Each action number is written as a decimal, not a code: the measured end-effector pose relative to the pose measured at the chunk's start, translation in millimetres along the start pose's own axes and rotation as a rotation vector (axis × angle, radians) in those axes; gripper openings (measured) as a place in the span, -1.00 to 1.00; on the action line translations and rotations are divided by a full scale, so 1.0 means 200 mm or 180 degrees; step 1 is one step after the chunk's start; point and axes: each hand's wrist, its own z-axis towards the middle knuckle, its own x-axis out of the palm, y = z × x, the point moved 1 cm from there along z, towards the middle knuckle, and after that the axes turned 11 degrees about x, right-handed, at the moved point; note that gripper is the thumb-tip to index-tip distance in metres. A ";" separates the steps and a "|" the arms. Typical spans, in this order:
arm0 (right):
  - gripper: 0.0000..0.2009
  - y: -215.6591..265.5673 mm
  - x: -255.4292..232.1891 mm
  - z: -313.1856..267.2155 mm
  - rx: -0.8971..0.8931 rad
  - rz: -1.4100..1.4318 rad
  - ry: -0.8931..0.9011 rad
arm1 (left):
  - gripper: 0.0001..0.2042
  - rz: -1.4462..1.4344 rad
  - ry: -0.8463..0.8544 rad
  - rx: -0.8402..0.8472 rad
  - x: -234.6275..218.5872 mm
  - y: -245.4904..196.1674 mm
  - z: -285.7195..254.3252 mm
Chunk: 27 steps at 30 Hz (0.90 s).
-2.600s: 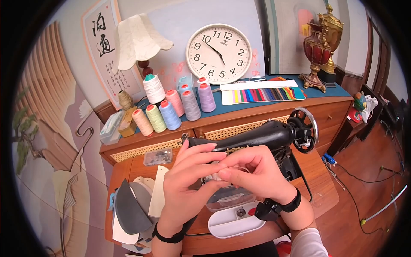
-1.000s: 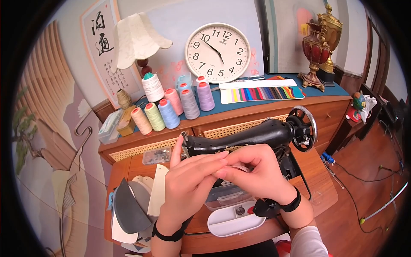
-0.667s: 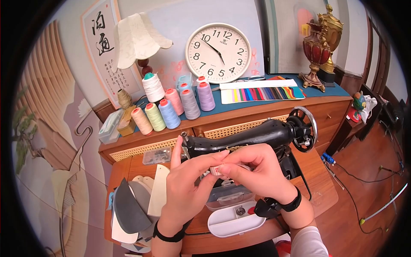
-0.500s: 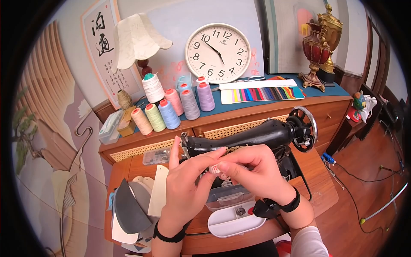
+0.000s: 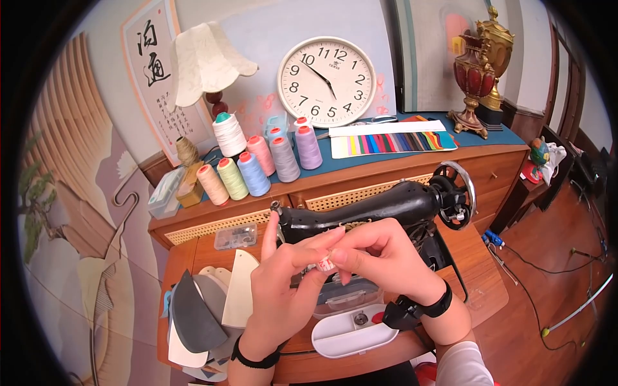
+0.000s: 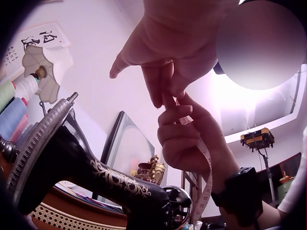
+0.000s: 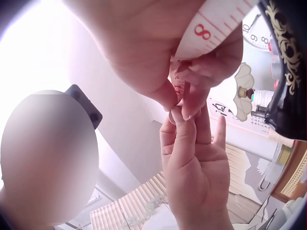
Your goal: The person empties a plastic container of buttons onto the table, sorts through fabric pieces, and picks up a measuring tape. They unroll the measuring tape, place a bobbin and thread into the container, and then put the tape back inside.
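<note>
Pinching together in mid-air above the front middle of the wooden worktop (image 5: 479, 270), both hands meet on a soft white measuring tape with red and black markings (image 5: 325, 263). The left hand (image 5: 283, 289) nips the tape's free end between thumb and middle fingertips, its index finger standing straight up and clear. The right hand (image 5: 380, 257) curls round the tape from the other side, thumb and forefinger pressed on it just beside the left fingertips, so neither hand is nearer: the tape lies between them, touching both.

Only a short piece shows between the fingertips in the head view. In the left wrist view the tape (image 6: 205, 163) runs on from the pinch along the right palm and hangs down past the wrist, so its long axis falls from the fingertips toward the worktop's front edge. How much is bunched inside the right hand cannot be told.

Directly behind the hands stands a black cast-iron sewing machine with gold scrollwork (image 5: 386, 204); below them lie a clear plastic box (image 5: 344, 296) and a white oval lid (image 5: 351, 334) near the front edge.

Readable writing: a red 8 among black ticks on the tape (image 7: 201, 29) in the right wrist view; numerals 1 to 12 on the round white wall clock (image 5: 327, 80); 2 large brushed characters, perhaps 沟通, on the framed calligraphy scroll (image 5: 153, 71), its smaller lines too fine to read.
</note>
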 end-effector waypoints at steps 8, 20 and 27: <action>-0.82 0.01 -0.03 0.00 0.0365 0.0407 0.0472 | -0.86 -0.0557 -0.0017 0.0000 0.01 0.00 0.00; -0.89 -0.03 0.02 0.01 -0.0470 -0.0659 -0.0605 | -0.81 0.1127 0.0140 0.0467 -0.03 -0.02 0.04; -0.89 0.00 0.00 -0.01 -0.0214 -0.0186 -0.0195 | -0.84 0.0170 -0.0026 0.0200 -0.04 0.00 0.03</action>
